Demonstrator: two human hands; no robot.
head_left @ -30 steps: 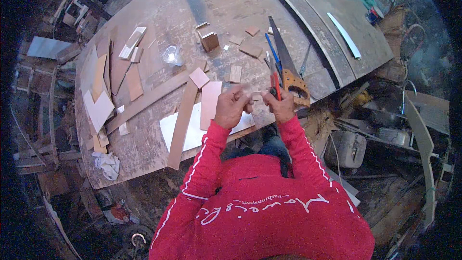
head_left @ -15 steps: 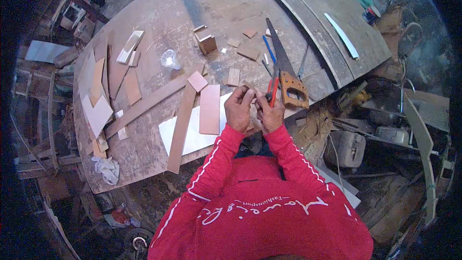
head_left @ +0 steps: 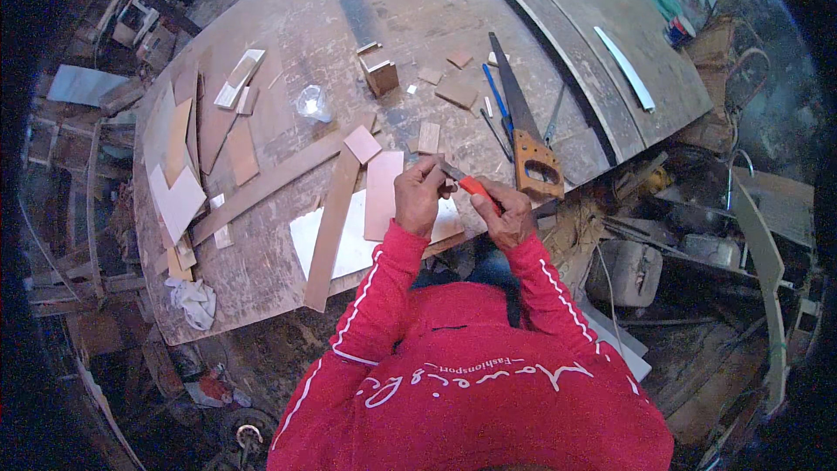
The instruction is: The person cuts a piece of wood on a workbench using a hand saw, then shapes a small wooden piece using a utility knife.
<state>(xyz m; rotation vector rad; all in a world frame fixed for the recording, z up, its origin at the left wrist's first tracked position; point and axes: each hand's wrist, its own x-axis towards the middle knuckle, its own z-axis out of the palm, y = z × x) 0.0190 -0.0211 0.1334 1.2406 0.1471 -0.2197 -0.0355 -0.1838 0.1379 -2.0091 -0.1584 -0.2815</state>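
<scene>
My right hand (head_left: 507, 216) grips the red handle of a utility knife (head_left: 480, 188) just over the front edge of the workbench (head_left: 288, 26). My left hand (head_left: 422, 197) pinches the knife's grey metal front end with its fingertips. Both hands are close together, above the corner of a white sheet (head_left: 347, 244). A pink rectangular board (head_left: 383, 194) lies on that sheet, right beside my left hand. A handsaw (head_left: 520, 122) with a wooden handle lies just beyond my right hand. My red sleeves come up from below.
A long wooden strip (head_left: 331, 227) crosses the sheet at the left. Small wood offcuts, a little wooden box (head_left: 382, 77), crumpled clear plastic (head_left: 312, 103) and a blue pen (head_left: 494, 92) lie farther out. Board pieces (head_left: 179, 201) and a white rag (head_left: 193, 301) sit left.
My hands, apart a second ago, came together at the bench's front edge. The right hand with the red knife has sunk a little toward me.
</scene>
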